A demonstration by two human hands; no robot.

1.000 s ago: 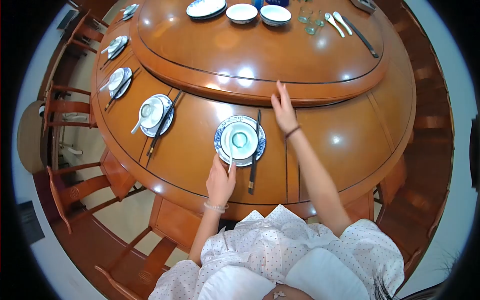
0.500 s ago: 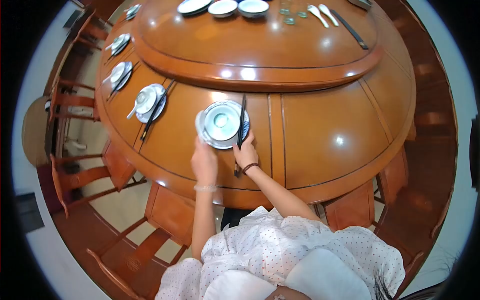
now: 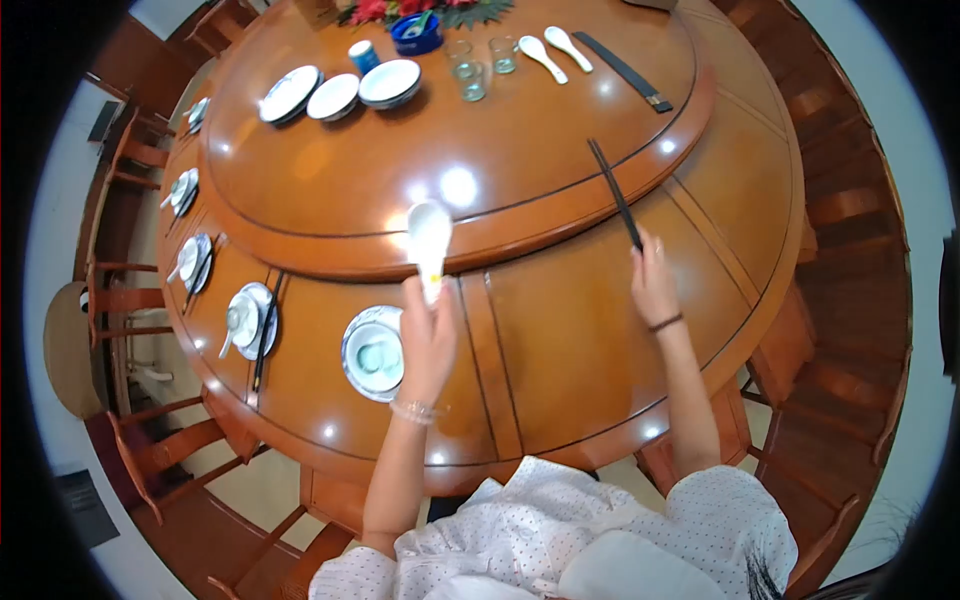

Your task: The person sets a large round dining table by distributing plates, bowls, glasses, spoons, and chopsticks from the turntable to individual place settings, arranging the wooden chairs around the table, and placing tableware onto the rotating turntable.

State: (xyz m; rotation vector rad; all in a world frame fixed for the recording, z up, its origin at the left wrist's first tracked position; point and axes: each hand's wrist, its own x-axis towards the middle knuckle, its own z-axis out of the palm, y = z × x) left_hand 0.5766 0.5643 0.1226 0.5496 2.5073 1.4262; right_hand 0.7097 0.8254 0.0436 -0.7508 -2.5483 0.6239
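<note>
My left hand (image 3: 430, 335) grips the handle of a white soup spoon (image 3: 430, 235), its bowl end pointing away from me over the edge of the raised round top. Black chopsticks (image 3: 615, 195) are in my right hand (image 3: 654, 280), their tips reaching forward over that same edge. Left of my left wrist, a blue-patterned plate (image 3: 352, 325) carries a white bowl (image 3: 362, 382) with a clear glass (image 3: 380, 357) in it. My left hand hides part of the plate's right side.
On the raised top (image 3: 520, 150) stand stacked plates (image 3: 291, 93), bowls (image 3: 390, 82), glasses (image 3: 470, 80), two white spoons (image 3: 543, 58) and chopsticks (image 3: 625, 72). A flower arrangement (image 3: 450, 10) lies beyond. More place settings (image 3: 250, 320) line the table's left side; chairs (image 3: 180, 450) surround it.
Both hands have left the plate. My left hand has raised the spoon; my right has carried the chopsticks off to the right and forward. The view has shifted, showing more of the far table.
</note>
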